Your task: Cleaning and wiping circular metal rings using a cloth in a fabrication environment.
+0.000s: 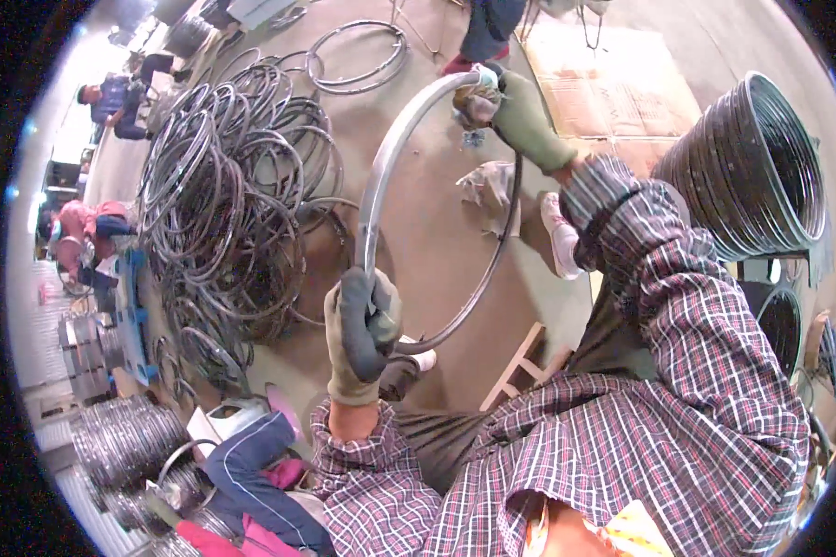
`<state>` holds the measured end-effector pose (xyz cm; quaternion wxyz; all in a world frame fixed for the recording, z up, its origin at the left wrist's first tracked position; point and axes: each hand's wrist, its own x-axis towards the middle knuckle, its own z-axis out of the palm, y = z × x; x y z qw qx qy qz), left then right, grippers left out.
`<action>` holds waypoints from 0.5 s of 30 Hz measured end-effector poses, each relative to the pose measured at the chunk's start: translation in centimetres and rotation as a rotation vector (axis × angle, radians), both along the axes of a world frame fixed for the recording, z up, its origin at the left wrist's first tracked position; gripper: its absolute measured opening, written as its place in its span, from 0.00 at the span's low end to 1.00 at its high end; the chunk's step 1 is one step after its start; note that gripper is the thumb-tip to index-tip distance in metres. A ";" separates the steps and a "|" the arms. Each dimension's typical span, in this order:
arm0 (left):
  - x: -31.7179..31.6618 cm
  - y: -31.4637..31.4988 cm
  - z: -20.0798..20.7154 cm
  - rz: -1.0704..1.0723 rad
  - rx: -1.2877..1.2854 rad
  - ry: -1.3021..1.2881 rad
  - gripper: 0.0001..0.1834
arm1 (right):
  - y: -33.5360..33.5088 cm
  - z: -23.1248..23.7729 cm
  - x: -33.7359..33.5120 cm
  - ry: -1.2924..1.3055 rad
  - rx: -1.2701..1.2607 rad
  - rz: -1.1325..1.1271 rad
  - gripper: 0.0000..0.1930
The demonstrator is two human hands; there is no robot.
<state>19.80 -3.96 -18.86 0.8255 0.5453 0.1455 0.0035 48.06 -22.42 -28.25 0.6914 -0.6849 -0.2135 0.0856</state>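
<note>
A bare wheel rim (373, 190), silvery on its near-left arc and dark on the far side, is held up tilted in front of me. My left hand (364, 320), in a grey-and-beige work glove, is wrapped round its lower left part. At the top of the rim, my right hand (528, 121) in a greenish glove is closed round the hoop. A crumpled rag (476, 100) is bunched between those right fingers and the rim; the fingertips are partly hidden by it.
A tangled heap of rims (223, 186) lies at the left, with one loose rim (318, 63) beyond. A tall stack of rims (706, 176) stands at the right. Flattened cardboard (613, 88), a cloth (494, 190) and a wooden frame (515, 367) lie on the floor. Other people sit at the left.
</note>
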 end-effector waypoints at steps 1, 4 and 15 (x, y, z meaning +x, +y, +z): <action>-0.4 0.7 -0.4 0.026 0.006 0.012 0.21 | 1.6 2.7 -2.5 -0.359 -0.113 -0.137 0.19; -0.5 0.4 -0.9 -0.050 0.102 0.152 0.19 | 4.5 5.9 -8.0 -1.119 -0.346 -0.020 0.16; -0.3 1.7 -2.0 0.001 -0.432 0.047 0.25 | -0.1 0.9 0.0 -0.310 -0.438 -0.298 0.19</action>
